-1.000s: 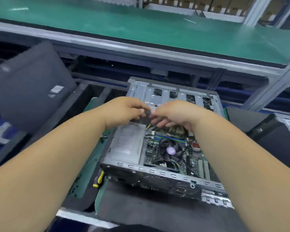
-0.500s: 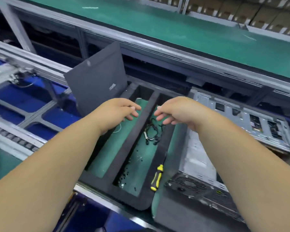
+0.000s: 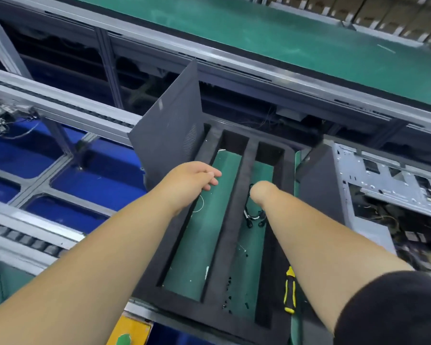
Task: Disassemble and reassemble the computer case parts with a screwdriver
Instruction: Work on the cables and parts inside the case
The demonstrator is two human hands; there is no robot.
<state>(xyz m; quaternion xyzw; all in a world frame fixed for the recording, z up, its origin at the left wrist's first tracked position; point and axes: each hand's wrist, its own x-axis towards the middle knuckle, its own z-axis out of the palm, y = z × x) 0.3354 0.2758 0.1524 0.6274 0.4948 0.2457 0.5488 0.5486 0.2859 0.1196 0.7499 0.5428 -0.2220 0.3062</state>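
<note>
A black foam tray [image 3: 235, 221] with two green-floored compartments lies in front of me. My left hand [image 3: 194, 177] hovers over the left compartment, empty, with its fingers loosely apart. Bent downward over the right compartment, my right hand [image 3: 261, 192] sits just above a bundle of black cables [image 3: 252, 216]; its fingers are hidden. A yellow-and-black screwdriver [image 3: 290, 292] lies at the tray's right edge. Small black screws [image 3: 228, 293] are scattered in the right compartment. The open grey computer case [image 3: 373, 188] stands to the right.
A dark grey side panel [image 3: 171, 135] leans upright at the tray's far left corner. A green conveyor belt [image 3: 284, 33] runs across the back. Blue bins [image 3: 90, 185] under a metal frame lie to the left. A yellow block [image 3: 130, 328] sits at the near edge.
My view and both hands have swung left from inside the computer case to the foam tray. The right hand now dips toward the cables, and the dark part held earlier is out of sight.
</note>
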